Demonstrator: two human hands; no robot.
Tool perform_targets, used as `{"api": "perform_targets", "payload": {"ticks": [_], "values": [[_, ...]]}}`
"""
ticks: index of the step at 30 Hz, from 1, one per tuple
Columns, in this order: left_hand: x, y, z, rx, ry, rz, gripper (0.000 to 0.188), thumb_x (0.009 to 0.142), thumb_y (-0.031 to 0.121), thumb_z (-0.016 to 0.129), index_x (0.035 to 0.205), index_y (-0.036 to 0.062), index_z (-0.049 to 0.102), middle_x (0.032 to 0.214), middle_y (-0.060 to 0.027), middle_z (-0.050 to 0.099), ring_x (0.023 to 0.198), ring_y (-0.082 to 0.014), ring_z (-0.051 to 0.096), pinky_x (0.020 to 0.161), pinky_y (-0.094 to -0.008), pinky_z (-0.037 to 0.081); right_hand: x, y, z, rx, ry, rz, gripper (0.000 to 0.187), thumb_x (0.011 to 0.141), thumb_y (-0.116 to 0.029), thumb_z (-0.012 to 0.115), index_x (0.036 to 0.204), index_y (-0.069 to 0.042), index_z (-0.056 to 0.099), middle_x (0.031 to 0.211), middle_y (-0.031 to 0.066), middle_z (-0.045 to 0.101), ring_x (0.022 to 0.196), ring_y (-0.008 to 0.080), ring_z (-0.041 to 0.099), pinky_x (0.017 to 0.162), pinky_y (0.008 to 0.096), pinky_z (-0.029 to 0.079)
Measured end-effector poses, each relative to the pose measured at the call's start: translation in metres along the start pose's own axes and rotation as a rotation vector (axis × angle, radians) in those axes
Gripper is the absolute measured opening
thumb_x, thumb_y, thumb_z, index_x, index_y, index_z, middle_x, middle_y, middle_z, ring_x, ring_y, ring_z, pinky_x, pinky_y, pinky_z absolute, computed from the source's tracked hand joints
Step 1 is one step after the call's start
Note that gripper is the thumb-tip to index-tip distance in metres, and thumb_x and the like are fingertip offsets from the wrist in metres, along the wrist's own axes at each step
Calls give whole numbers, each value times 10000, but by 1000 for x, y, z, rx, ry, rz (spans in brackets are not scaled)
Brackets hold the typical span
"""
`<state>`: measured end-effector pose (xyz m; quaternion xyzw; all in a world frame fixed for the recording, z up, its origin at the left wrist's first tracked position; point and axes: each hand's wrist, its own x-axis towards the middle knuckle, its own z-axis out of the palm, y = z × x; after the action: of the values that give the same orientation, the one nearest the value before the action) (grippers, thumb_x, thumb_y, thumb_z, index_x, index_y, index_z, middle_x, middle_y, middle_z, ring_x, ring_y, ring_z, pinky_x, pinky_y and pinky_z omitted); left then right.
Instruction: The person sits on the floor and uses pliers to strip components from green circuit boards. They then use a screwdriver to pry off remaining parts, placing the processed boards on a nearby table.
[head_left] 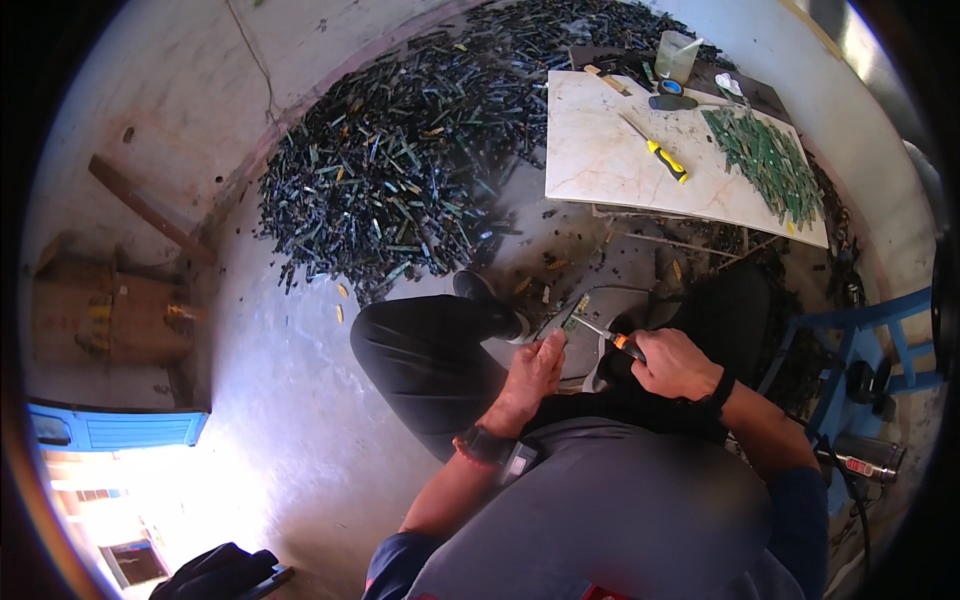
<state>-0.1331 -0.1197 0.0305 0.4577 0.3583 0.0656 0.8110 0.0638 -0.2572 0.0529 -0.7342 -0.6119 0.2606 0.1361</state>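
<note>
Above my lap, my left hand [535,375] is closed around the lower end of a narrow green circuit board strip [573,322]. My right hand [677,364] grips a screwdriver [627,346] by its orange and black handle. The metal shaft points left, and its tip is at or very near the strip; contact cannot be made out. Ahead of my knees, a pale tabletop [585,150] carries a yellow and black screwdriver [668,162] and a pile of green board strips [765,160].
A large heap of dark strips [390,180] covers the floor ahead and left. On the table's far side are a plastic cup [677,58], a blue tape roll [670,87] and a dark-handled tool [673,102]. A blue stool [850,360] and a metal flask [870,458] are at right.
</note>
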Motion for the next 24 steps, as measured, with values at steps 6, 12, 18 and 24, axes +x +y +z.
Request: {"api": "perform_targets", "payload": {"ticks": [6, 12, 18, 24], "values": [[8, 7, -2, -375, -130, -164, 455, 969, 436, 477, 638, 150, 354, 561, 72, 265, 468, -59, 222, 433, -231, 180, 7, 14, 20, -37, 277, -109, 239, 775, -137, 574, 931, 43, 554, 739, 179, 619, 666, 322, 630, 612, 410, 497], [11, 5, -2, -274, -69, -70, 431, 959, 439, 499, 670, 145, 372, 560, 68, 268, 471, -58, 223, 431, -229, 180, 4, -2, -11, 1101, -135, 240, 284, 821, -82, 481, 1075, 30, 544, 865, 61, 616, 727, 118, 608, 503, 238, 469], [11, 5, 1, -300, 10, -59, 427, 956, 440, 503, 671, 143, 388, 552, 73, 266, 455, -53, 221, 423, -231, 172, -7, -8, -5, 1460, -429, 228, 346, 837, -113, 462, 1151, 18, 526, 998, 126, 632, 888, 205, 650, 536, 252, 537], [14, 6, -1, -409, -13, -99, 428, 961, 431, 493, 660, 146, 387, 532, 80, 258, 432, -56, 206, 408, -233, 163, -3, -10, 22, 1782, -574, 144, 428, 819, -152, 484, 1209, 22, 511, 1058, 164, 614, 944, 268, 646, 561, 274, 553]]}}
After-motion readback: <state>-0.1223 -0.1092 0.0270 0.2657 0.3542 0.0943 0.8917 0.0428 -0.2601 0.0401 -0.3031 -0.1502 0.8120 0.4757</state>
